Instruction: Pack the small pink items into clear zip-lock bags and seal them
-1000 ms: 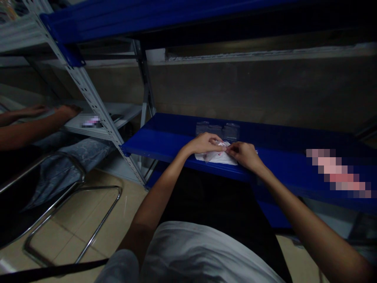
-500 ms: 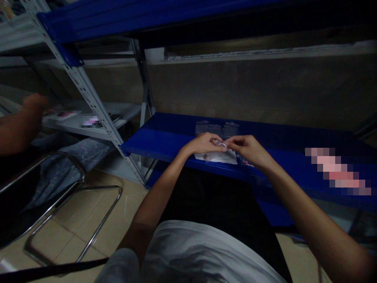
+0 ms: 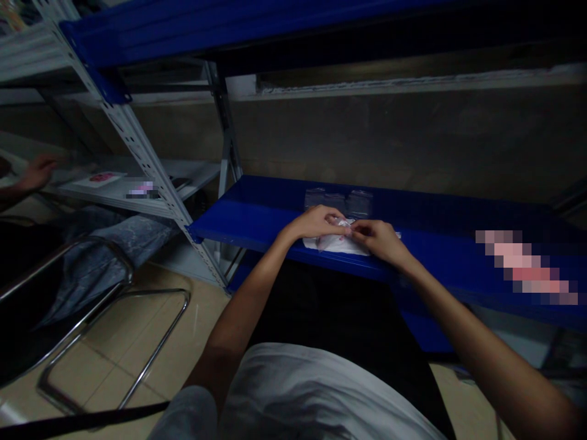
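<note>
Over the front edge of the blue shelf (image 3: 261,205), my left hand (image 3: 314,222) is closed on a small clear plastic bag (image 3: 342,223), thumb against fingers. My right hand (image 3: 380,239) pinches at the right end of that same bag, its fingertips close to my left thumb. What the bag contains is too small and dim to make out. Beneath both hands lies a white sheet or pouch (image 3: 351,246) with small pinkish marks, partly covered by them. Several clear zip bags (image 3: 360,203) lie flat in a row just behind my hands.
A blurred-out pinkish item (image 3: 523,266) lies on the shelf at right. A blue beam (image 3: 275,27) crosses above, and a grey upright (image 3: 137,153) stands left. Beyond it are another person's hand (image 3: 39,173), a white sheet (image 3: 98,178) on a grey shelf and a metal-framed chair (image 3: 158,348).
My right hand has shifted slightly down and left, its fingers nearer my left thumb. My left hand has hardly moved. At far left the other person's arm has drawn back leftward.
</note>
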`<state>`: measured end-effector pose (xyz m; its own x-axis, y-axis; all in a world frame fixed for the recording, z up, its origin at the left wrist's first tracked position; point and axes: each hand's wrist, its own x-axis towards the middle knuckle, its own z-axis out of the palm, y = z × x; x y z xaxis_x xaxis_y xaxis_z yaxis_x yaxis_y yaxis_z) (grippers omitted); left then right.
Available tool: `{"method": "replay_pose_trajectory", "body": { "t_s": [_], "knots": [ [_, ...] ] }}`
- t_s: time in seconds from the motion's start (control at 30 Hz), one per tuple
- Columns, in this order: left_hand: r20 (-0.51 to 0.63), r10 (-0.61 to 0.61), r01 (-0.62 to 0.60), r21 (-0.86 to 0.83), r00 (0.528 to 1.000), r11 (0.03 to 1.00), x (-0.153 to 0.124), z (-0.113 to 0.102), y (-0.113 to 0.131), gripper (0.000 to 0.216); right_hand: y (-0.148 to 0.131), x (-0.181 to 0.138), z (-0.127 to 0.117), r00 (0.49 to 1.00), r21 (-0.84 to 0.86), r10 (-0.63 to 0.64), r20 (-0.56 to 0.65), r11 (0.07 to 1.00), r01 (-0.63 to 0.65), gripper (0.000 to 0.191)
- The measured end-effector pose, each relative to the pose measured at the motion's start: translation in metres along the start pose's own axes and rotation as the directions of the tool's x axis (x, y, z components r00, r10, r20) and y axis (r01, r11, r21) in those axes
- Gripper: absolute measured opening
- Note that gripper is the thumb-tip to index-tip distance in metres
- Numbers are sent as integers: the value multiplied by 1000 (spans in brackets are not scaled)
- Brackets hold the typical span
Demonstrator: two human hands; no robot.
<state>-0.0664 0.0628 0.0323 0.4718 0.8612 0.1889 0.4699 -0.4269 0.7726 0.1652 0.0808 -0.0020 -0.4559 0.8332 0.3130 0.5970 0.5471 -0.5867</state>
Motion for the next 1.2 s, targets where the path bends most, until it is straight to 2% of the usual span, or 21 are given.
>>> {"method": "replay_pose_trajectory", "body": {
  "t_s": [0.1, 0.23, 0.47, 0.57, 0.7, 0.8, 0.97, 1.1, 1.2],
  "knots": [
    [-12, 17, -17, 7, 1000, 1000, 0, -1, 0, 51, -4, -2, 4, 998, -90, -64, 26, 994, 66, 20],
    [-13, 9, -9, 18, 1000, 1000, -1, -3, 1, 48, -8, -2, 8, 990, -115, -121, 73, 985, 129, 18],
    [-21, 1, -1, 9, 1000, 1000, -2, -2, 2, 49, -8, -1, 11, 991, -146, -110, 79, 982, 121, 17],
    [-19, -15, 14, -12, 1000, 1000, -1, -1, 0, 51, -6, 0, 6, 995, -117, -92, 28, 989, 94, 18],
    [-21, -7, 7, -8, 1000, 1000, -1, 0, 0, 52, -7, 1, -9, 995, 1, -3, -104, 1000, 3, 21],
    [-24, 14, -14, 1, 1000, 1000, -3, 2, 4, 51, -14, 0, -20, 988, 98, 10, -157, 995, 6, 23],
    [17, 37, -36, -59, 999, 998, -4, 6, 11, 46, -34, -4, -26, 996, 210, -10, -92, 977, 29, 35],
    [21, 63, -59, -130, 998, 990, -3, 7, 9, 44, -43, -4, -27, 996, 163, -55, -67, 984, 65, 44],
    [5, 68, -66, -180, 998, 981, -2, 7, 6, 42, -45, -5, -31, 999, 146, -36, -40, 988, 41, 47]
  ]
}}
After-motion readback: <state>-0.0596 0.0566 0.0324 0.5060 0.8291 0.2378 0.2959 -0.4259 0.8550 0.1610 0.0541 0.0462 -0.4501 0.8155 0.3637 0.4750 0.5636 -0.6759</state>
